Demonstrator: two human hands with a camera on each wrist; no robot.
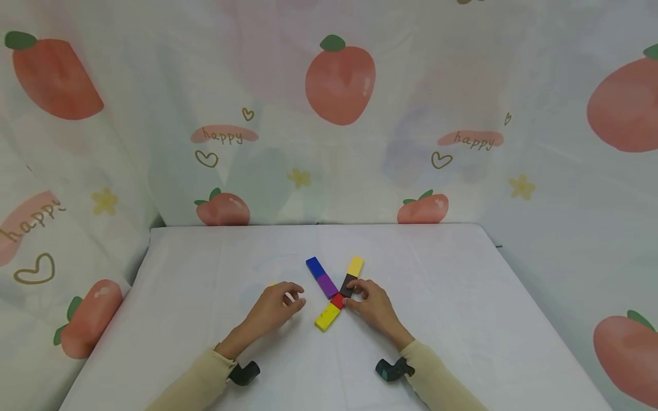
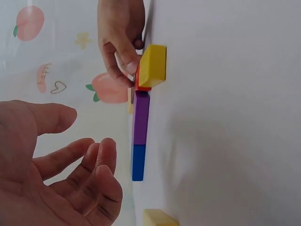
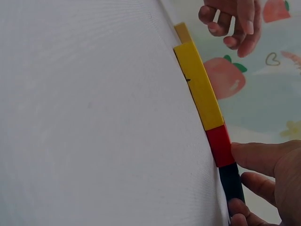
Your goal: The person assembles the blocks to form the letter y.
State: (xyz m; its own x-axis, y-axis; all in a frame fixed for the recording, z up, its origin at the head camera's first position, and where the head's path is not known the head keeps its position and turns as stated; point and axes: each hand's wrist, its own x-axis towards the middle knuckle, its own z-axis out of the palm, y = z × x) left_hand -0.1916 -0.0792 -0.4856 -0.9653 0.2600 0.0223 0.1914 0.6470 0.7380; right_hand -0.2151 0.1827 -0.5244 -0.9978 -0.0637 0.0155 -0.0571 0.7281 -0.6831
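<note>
Several coloured blocks lie in a Y shape in the head view. A yellow block (image 1: pixel 326 318) and a red block (image 1: pixel 337 301) make the stem. Purple (image 1: pixel 327 286) and blue (image 1: pixel 315 267) blocks form the left arm; a black block (image 1: pixel 346 287) and a pale yellow block (image 1: pixel 356 266) form the right one. My right hand (image 1: pixel 376 306) has its thumb against the red block's side and its fingers curled about the black block, partly covering it. Left of the stem, my left hand (image 1: pixel 277 305) hovers with loosely bent fingers, holding nothing.
Another yellow block (image 1: pixel 272 284) shows just behind my left hand, mostly hidden by it in the head view. The blocks lie on a white-covered table (image 1: pixel 462 319). A peach-printed cloth (image 1: pixel 277 142) hangs behind and at both sides.
</note>
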